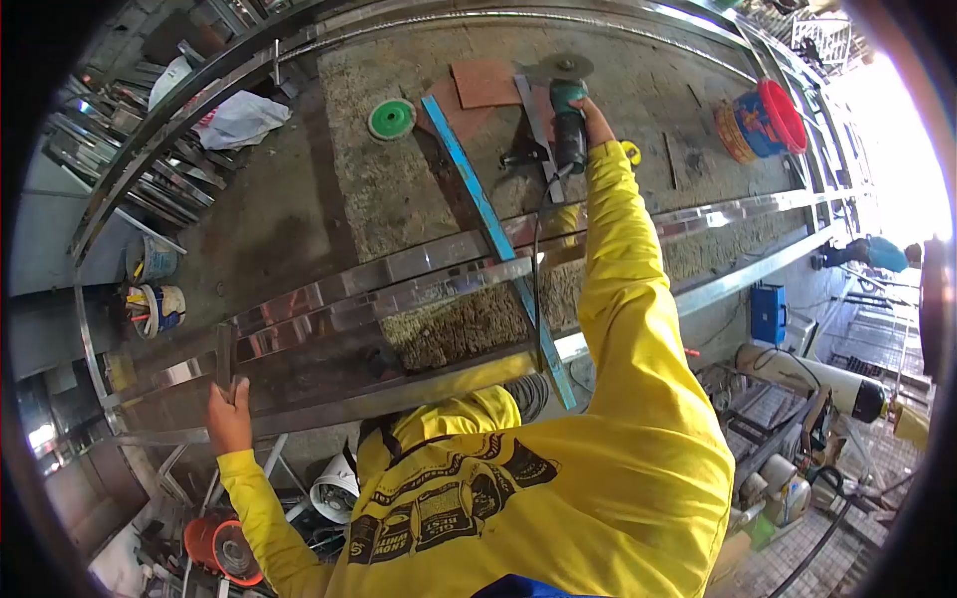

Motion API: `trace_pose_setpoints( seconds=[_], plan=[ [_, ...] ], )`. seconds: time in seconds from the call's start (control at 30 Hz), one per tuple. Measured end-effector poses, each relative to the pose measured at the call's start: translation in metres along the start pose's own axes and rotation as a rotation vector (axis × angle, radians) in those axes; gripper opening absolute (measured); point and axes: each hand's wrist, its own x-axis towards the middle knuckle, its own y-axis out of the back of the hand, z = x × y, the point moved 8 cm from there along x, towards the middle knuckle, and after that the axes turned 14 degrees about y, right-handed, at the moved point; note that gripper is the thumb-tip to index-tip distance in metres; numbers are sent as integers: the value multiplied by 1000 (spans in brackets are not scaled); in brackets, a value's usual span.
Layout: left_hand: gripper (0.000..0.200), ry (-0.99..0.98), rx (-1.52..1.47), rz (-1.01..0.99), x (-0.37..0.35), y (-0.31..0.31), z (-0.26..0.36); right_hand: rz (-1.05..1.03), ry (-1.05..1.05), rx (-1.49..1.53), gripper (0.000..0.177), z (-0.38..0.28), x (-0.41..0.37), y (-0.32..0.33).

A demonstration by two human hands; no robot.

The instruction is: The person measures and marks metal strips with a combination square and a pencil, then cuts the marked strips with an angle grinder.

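Note:
My right hand (596,122) reaches far forward, wrapped round a green and black angle grinder (570,130) with a dark disc (566,66) at its far end. The cord (538,269) runs from its near end back towards me. Beside the grinder lie a flat grey metal bar (530,105) and a yellow tape measure (631,152). At the lower left my left hand (230,417) is closed around the near end of a short dark metal bar (224,351), over the near rail of the long metal frame (329,404).
A blue bar (478,199) crosses the frame's rails. Past them lie a green disc (392,120) and a reddish-brown board (485,83). A blue bucket with red rim (763,120) stands right. Gas cylinder (812,379) and blue box (768,314) are lower right; another person (882,252) is beyond.

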Motion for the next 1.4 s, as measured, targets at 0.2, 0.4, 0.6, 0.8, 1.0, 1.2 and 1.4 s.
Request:
trace_pose_setpoints(
  seconds=[0.2, 0.4, 0.6, 0.8, 1.0, 1.2, 1.4],
  plan=[
    [50, 121, 85, -29, -14, 8, -10, 158, 94, 125, 43, 25, 4, 14],
    [51, 160, 27, -32, -6, 17, -20, 191, 18, -572, 55, 54, 7, 51],
    [45, 2, -104, 29, 5, 22, -7, 360, -102, -1512, 96, 8, -45, 22],
    [41, 41, -63, 102, 14, 44, -21, 463, 108, -2094, 83, -43, -51, 43],
    [15, -21, -60, 47, 54, 45, -46, -142, 692, -766, 34, 18, -328, -355],
    [28, -287, -389, -36, 101, 50, 3, -1152, 451, -539, 65, 316, -490, -682],
    [38, -241, -544, -56, 146, 106, -77, -1535, 763, -420, 60, 478, -533, -833]
  ],
)
